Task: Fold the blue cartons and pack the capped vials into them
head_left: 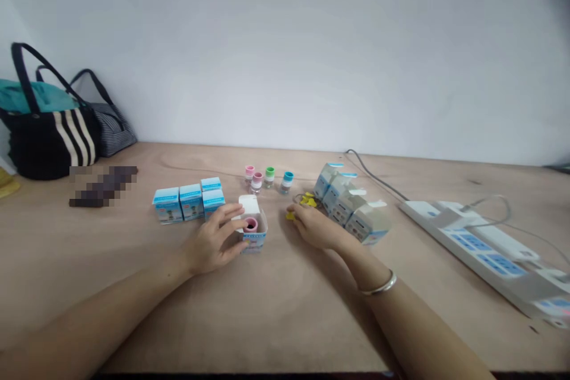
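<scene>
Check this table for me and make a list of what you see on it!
Surface: wooden table.
Job's things: white-and-blue carton holding pink-capped vial; four capped vials; upright cartons; tilted cartons; yellow pieces.
Clutter: striped black bag; grey bag; dark object, too blurred to tell.
Grippers: left hand around the white-and-blue carton; right hand at the yellow pieces.
Cables: grey cable; white power strip.
Surroundings: white wall.
</scene>
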Demonstrator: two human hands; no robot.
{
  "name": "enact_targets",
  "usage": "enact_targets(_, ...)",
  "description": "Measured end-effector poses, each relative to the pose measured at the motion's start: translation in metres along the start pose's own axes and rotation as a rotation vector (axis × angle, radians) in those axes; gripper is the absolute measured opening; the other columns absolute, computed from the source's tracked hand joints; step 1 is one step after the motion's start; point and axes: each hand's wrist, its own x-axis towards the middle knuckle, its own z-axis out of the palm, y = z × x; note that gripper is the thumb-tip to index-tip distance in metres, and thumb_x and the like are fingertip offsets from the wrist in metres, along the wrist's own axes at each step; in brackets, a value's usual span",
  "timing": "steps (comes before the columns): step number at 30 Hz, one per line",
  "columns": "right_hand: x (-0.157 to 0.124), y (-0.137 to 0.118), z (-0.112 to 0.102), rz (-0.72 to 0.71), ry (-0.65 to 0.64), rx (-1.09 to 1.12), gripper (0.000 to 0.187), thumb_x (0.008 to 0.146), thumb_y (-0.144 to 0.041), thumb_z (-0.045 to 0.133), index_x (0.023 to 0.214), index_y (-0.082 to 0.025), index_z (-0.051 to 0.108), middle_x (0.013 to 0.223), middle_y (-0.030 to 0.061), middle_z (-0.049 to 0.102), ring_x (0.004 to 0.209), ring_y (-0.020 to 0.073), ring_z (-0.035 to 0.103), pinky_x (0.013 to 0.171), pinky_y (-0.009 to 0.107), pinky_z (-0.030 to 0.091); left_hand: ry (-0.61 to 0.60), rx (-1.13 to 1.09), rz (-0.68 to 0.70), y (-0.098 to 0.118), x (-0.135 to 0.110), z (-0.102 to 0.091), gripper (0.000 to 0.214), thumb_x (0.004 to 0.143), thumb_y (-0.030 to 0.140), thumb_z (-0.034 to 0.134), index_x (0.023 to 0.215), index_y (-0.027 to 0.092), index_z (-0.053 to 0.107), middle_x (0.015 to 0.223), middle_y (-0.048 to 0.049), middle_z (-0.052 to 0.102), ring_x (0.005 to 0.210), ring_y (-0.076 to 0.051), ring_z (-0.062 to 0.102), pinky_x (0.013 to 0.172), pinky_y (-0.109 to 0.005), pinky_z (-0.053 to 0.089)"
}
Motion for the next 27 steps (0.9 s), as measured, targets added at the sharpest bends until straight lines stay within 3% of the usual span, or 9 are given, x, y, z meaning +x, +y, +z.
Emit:
enact_targets(5,-0.004,-0.029,-0.004,-0.377,0.418,0.58,0.028,0.09,-0.023,0.043,0.119,-0.021,0.042,0.085,0.0039,0.052,0.073,0.0159,0.05,0.067,0.029,0.044,-0.02,0.001,-0.016,0.0,-0.001,0.0,0.039,0.082,0.024,0.06,0.119,0.022,0.049,0.13,-0.0126,0.041,0.119,-0.024,0.051,0.101,-0.042,0.047)
enact_targets(7,-0.008,-0.046,-0.003,-0.47,0.49,0.688,0.026,0.09,-0.026,0.046,0.116,-0.023,0.042,0.088,0.0035,0.051,0.075,0.0153,0.049,0.069,0.03,0.045,-0.026,0.005,-0.023,0.0,-0.001,0.0,0.039,0.082,0.024,0.06,0.12,0.022,0.049,0.13,-0.0123,0.041,0.119,-0.024,0.051,0.1,-0.042,0.048)
enact_targets(12,-0.014,-0.068,0.002,-0.53,0.426,0.558,0.023,0.088,-0.027,0.052,0.11,-0.022,0.049,0.09,0.005,0.055,0.077,0.0157,0.05,0.07,0.031,0.045,-0.019,0.016,-0.011,0.001,0.0,-0.001,0.04,0.082,0.023,0.06,0.121,0.022,0.049,0.13,-0.0127,0.042,0.118,-0.025,0.051,0.099,-0.042,0.049)
enact_targets(21,-0.014,-0.058,-0.001,-0.506,0.311,0.442,0.022,0.087,-0.025,0.053,0.108,-0.02,0.055,0.088,0.0042,0.062,0.078,0.0154,0.054,0.07,0.029,0.045,-0.011,0.021,-0.009,0.002,0.001,-0.001,0.04,0.081,0.024,0.061,0.12,0.022,0.049,0.128,-0.0129,0.044,0.116,-0.025,0.053,0.097,-0.042,0.05)
enact_targets(27,-0.013,-0.055,0.001,-0.416,0.359,0.45,0.019,0.084,-0.022,0.054,0.101,-0.022,0.06,0.095,0.0056,0.056,0.084,0.0174,0.053,0.067,0.029,0.046,-0.032,0.012,-0.01,0.0,0.0,-0.001,0.042,0.082,0.024,0.06,0.122,0.022,0.048,0.128,-0.0126,0.042,0.119,-0.025,0.05,0.099,-0.042,0.048)
